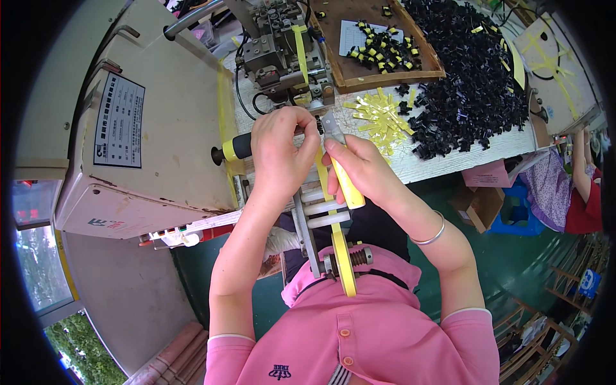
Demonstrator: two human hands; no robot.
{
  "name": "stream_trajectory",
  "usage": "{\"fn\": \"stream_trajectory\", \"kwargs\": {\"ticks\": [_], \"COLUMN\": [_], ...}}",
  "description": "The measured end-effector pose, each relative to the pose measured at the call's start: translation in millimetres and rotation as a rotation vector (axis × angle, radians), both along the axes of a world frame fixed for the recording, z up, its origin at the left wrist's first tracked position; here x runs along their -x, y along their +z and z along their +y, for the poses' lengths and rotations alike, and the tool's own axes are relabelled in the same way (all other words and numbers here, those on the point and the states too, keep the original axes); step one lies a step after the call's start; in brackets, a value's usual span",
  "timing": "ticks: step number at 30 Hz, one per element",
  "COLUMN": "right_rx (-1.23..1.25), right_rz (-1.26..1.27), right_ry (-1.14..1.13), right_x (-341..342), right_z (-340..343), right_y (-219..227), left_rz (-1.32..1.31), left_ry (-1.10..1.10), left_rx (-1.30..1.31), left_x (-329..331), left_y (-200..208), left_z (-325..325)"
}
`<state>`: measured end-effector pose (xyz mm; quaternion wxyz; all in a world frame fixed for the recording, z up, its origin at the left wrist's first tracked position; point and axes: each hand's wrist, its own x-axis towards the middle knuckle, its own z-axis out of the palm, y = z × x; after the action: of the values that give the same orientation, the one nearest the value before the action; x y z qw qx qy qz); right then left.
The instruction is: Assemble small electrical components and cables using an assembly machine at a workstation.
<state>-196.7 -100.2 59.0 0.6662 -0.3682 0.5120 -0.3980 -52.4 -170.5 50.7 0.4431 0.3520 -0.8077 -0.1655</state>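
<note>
My right hand (pixel 362 163) is closed round a yellow-handled tool (pixel 347 183) with a flat grey metal head, which points away from me. Just left of it, my left hand (pixel 282 151) has its thumb and fingers pinched together; whatever is between them is hidden. A small black piece shows beyond those fingertips, against the tool's head. Below the hands, a yellow tape roll (pixel 343 260) sits on a spindle close to my body, and its strip runs up past white rollers (pixel 328 215). The small metal machine (pixel 282 58) stands just beyond my hands.
A wooden tray (pixel 385 82) holds black parts wrapped in yellow. Right of it lies a large heap of black parts (pixel 462 90), with yellow strips (pixel 380 119) in front. A beige cabinet (pixel 160 128) stands left. A black-and-yellow knob (pixel 237 147) sticks out beside my left hand. Another person (pixel 564 189) is at far right.
</note>
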Motion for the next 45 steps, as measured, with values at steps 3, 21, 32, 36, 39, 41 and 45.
{"fn": "stream_trajectory", "kwargs": {"ticks": [3,21,32,36,39,41,45], "right_rx": [-0.025,-0.126,-0.183,-0.19,-0.172,-0.137,-0.146], "right_rz": [0.015,-0.164,-0.215,-0.224,-0.256,-0.276,-0.299], "right_ry": [-0.003,-0.031,-0.017,-0.043,-0.095,-0.127,-0.116], "right_x": [-1.5,-12.5,-14.4,-19.0,-25.5,-28.1,-23.9], "right_z": [0.4,-2.2,-0.7,-2.1,-6.8,-9.8,-10.6], "right_y": [1.9,4.5,11.1,10.6,4.8,1.5,7.0], "left_rz": [-0.002,0.119,-0.157,-0.13,-0.118,-0.115,-0.111], "left_ry": [0.014,0.038,0.017,0.039,0.042,0.041,0.036], "left_rx": [0.009,-0.159,-0.241,-0.203,-0.249,-0.241,-0.265], "left_x": [0.3,5.8,-5.5,-4.9,-5.7,-5.1,-8.0], "left_y": [0.1,5.3,12.4,8.4,9.0,9.4,5.8], "left_z": [0.6,5.9,0.3,1.3,1.7,2.1,2.3]}}
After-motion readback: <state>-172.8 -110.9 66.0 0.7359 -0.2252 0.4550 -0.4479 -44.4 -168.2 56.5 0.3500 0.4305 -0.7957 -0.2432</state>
